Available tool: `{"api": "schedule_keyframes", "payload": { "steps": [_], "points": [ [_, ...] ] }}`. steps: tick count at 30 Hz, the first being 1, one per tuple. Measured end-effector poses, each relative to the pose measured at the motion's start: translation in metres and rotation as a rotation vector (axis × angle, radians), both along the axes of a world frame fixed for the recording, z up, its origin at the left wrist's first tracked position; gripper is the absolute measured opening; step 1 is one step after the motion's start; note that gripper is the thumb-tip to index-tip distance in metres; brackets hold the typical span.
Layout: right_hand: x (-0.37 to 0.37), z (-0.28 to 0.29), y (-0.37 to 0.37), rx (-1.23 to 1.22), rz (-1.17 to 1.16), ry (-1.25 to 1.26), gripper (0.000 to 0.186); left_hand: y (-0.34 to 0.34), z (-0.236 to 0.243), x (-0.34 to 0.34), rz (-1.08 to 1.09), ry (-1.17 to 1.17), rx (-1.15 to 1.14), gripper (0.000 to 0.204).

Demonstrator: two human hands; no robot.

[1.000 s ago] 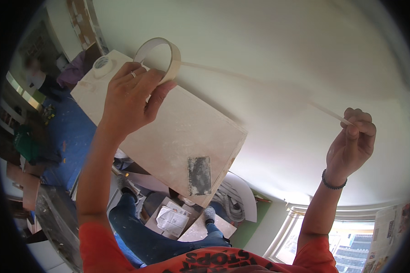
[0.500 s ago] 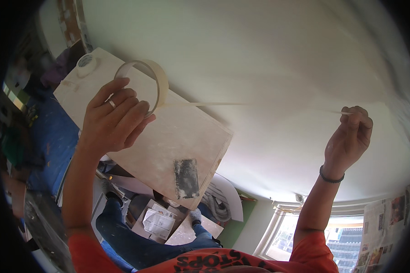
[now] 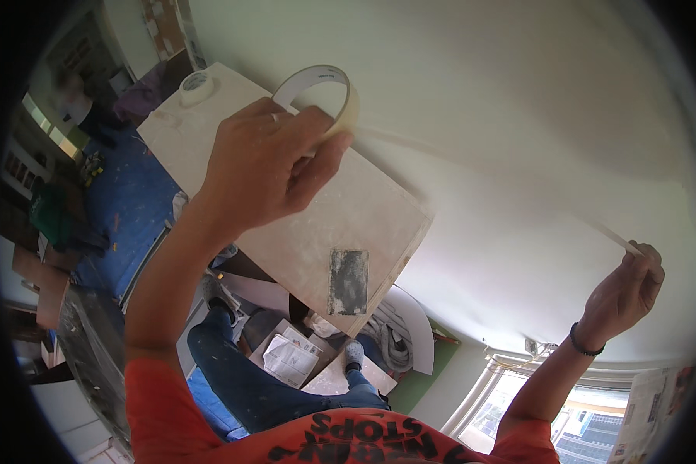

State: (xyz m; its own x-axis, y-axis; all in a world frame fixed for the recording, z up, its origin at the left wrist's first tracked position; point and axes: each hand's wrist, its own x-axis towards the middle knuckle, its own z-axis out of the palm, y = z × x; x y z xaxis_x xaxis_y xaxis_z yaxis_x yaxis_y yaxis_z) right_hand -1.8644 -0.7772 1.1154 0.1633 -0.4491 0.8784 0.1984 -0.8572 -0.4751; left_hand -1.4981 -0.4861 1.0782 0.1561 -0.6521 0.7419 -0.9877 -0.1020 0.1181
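My left hand [image 3: 274, 166] grips a roll of pale masking tape [image 3: 348, 108] near the upper middle of the view. A faint narrow strip runs from the roll across the white wall [image 3: 487, 108] down to my right hand [image 3: 636, 274], whose fingers pinch its end at the far right. Under my left hand is a pale, dusty board [image 3: 371, 201], with a second white tape roll [image 3: 197, 89] on its upper left and a dark grey scuffed rectangle [image 3: 348, 280] near its lower right corner.
Two people [image 3: 81, 104] [image 3: 54, 216] are at the left near a blue-covered floor [image 3: 135, 205]. Below are my legs, papers [image 3: 292, 356], grey coiled material [image 3: 390, 340] and wooden pieces. A window [image 3: 584, 410] is at the lower right, beside newspaper-covered material [image 3: 646, 410].
My left hand dipped leftward with the roll, then moved up and right past its first position. My right hand is now lower and farther right, still pinching the strip.
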Motion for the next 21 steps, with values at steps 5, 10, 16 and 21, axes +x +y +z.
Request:
{"api": "schedule_keyframes", "payload": {
  "steps": [5, 10, 16, 21],
  "points": [
    [-0.056, 0.006, 0.021, -0.059, 0.236, -0.064, 0.012, 0.036, 0.026, -0.051, -0.082, -0.157, -0.055, 0.013],
    [-0.089, 0.006, 0.042, -0.184, 0.269, -0.099, 0.010, 0.065, 0.029, -0.089, -0.145, -0.181, -0.049, 0.014],
    [-0.098, 0.001, 0.054, -0.027, -0.060, -0.201, 0.014, 0.053, 0.035, -0.110, -0.125, -0.318, -0.148, 0.021],
    [-0.117, 0.003, 0.050, 0.032, -0.026, -0.250, 0.017, 0.042, 0.027, -0.108, -0.215, -0.252, -0.212, 0.006]
  ]
}}
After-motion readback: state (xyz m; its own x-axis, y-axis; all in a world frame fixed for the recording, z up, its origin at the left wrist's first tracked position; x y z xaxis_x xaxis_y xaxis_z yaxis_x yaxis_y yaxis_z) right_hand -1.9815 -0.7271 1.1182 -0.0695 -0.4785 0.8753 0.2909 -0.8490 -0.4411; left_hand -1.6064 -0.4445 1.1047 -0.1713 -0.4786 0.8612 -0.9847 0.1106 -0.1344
